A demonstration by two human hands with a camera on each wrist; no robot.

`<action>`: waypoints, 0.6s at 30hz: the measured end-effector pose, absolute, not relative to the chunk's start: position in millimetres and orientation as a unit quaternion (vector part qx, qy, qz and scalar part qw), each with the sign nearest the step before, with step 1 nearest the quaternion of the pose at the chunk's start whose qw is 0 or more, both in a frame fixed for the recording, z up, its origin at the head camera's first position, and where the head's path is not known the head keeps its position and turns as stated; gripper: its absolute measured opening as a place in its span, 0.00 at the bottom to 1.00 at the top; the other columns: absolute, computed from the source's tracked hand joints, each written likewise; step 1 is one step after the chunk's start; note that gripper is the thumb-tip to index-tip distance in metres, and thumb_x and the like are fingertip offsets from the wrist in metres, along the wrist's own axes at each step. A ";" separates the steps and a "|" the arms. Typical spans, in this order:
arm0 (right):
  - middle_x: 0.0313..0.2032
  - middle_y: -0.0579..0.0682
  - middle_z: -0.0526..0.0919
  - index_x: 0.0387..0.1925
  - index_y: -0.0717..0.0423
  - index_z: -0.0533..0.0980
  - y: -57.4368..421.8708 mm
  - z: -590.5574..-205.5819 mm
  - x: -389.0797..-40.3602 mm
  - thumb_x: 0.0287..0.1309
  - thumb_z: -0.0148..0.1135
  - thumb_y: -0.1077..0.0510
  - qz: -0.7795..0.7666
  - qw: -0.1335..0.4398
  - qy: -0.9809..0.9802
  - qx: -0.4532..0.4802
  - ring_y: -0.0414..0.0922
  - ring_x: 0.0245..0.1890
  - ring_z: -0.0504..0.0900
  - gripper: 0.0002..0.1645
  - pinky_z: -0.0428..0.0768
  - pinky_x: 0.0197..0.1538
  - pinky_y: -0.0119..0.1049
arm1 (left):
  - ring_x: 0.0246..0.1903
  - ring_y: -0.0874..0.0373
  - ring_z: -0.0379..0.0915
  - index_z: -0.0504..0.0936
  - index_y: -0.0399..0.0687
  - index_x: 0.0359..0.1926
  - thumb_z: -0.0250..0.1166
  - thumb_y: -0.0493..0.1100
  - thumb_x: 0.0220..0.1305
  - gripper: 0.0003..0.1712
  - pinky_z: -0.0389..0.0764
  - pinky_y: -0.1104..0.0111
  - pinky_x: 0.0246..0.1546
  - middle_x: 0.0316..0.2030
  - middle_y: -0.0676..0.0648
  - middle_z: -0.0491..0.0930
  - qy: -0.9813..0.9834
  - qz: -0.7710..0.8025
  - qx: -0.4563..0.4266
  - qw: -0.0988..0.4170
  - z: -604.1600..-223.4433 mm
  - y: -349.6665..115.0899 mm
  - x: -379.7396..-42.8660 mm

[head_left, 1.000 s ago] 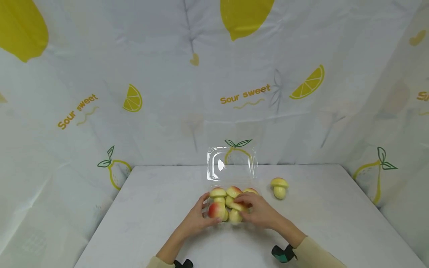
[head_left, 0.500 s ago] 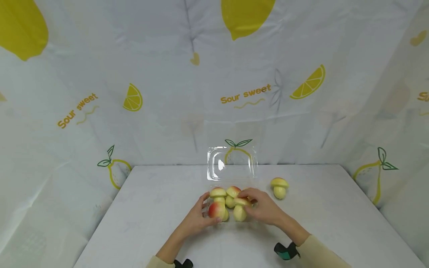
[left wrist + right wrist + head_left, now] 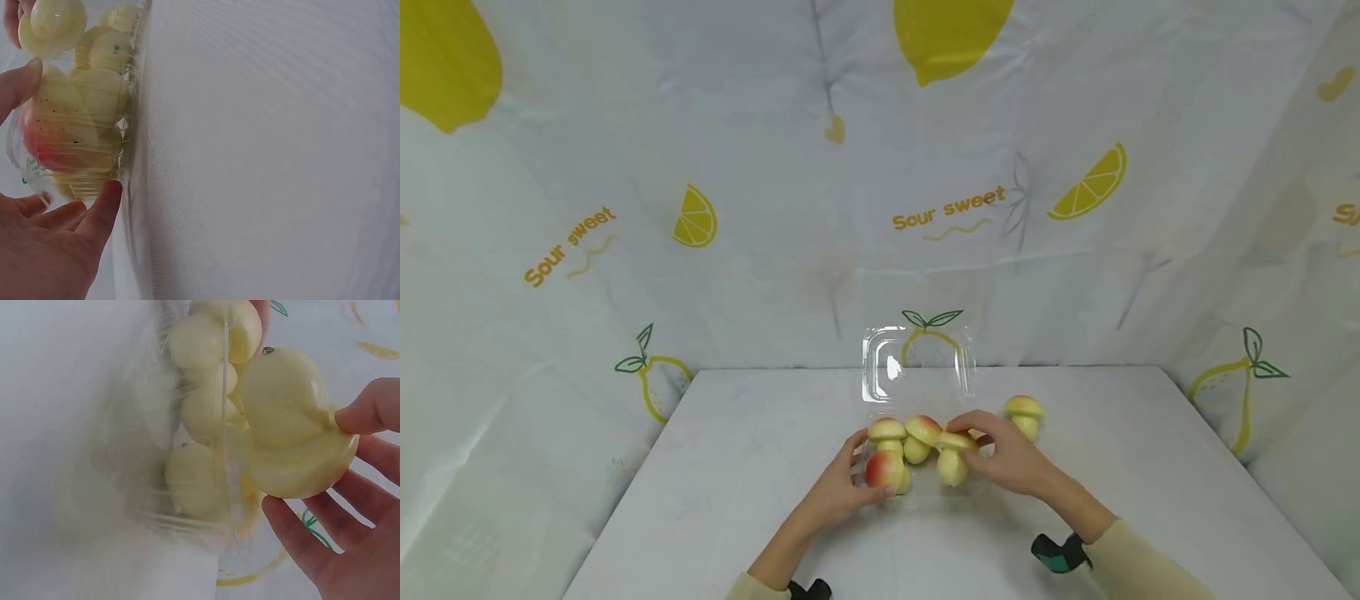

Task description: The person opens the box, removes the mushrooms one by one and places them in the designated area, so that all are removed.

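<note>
Right thumb and fingertips are pinching the cap of one toy mushroom, thumb near the join of cap and stem, and here's the change: the right hand has drawn it rightward and a little up over the past second, away from the middle of the near row. Cap is uppermost, stem pointing back to the person. The right wrist view puts it across the rim of the clear box; touching or just above, I can't tell.

That reads as a piece being shifted or lifted out, so its place in the box looks undecided for now.

Over on the other side, no movement: the left hand keeps its thumb and fingers round the box's left end, apparently steadying it. Beside that thumb sits the near-left mushroom, red side showing, with the far-left mushroom behind it and the far-middle mushroom just right. The lid stands raised behind.

Farther out, the spare mushroom stays on the table, just beyond the right hand.
</note>
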State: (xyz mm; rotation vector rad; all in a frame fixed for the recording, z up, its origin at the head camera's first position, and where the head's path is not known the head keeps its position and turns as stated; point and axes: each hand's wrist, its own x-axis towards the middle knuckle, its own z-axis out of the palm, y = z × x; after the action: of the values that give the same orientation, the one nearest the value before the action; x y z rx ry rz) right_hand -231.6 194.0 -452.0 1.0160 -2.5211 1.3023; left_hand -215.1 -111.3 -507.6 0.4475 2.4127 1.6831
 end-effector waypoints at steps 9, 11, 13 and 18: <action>0.50 0.50 0.85 0.52 0.55 0.81 209.5 -440.0 -234.2 0.57 0.65 0.72 0.408 0.099 -0.837 0.351 0.45 0.47 0.82 0.21 0.86 0.43 0.39 | 0.70 0.30 0.59 0.52 0.38 0.78 0.78 0.46 0.55 0.59 0.71 0.44 0.65 0.74 0.31 0.57 0.806 0.566 0.149 0.084 -508.0 -111.2 -215.4; 0.50 0.50 0.86 0.51 0.56 0.82 213.2 -435.5 -235.1 0.57 0.65 0.72 0.402 0.104 -0.839 0.351 0.45 0.47 0.82 0.20 0.86 0.42 0.39 | 0.70 0.30 0.59 0.52 0.38 0.78 0.78 0.46 0.55 0.58 0.71 0.43 0.65 0.74 0.31 0.57 0.806 0.567 0.148 0.084 -507.2 -111.3 -215.2; 0.49 0.49 0.86 0.50 0.56 0.82 216.8 -431.7 -236.4 0.57 0.64 0.72 0.394 0.109 -0.842 0.351 0.45 0.46 0.82 0.20 0.86 0.42 0.39 | 0.70 0.30 0.59 0.52 0.39 0.78 0.78 0.47 0.55 0.58 0.70 0.44 0.65 0.74 0.31 0.57 0.807 0.566 0.146 0.086 -507.2 -111.3 -215.4; 0.48 0.50 0.85 0.50 0.57 0.82 227.3 -425.3 -238.3 0.57 0.63 0.72 0.384 0.119 -0.848 0.346 0.45 0.46 0.83 0.19 0.86 0.41 0.39 | 0.70 0.31 0.59 0.52 0.39 0.78 0.78 0.48 0.56 0.59 0.71 0.45 0.65 0.75 0.33 0.57 0.808 0.564 0.144 0.089 -508.4 -111.4 -216.1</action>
State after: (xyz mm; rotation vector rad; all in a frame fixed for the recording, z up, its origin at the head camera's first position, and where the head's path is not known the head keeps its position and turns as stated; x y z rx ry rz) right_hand -238.3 227.3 -425.3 1.0132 -2.4782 1.1229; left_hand -216.1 -111.4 -508.4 0.4293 2.4042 1.6780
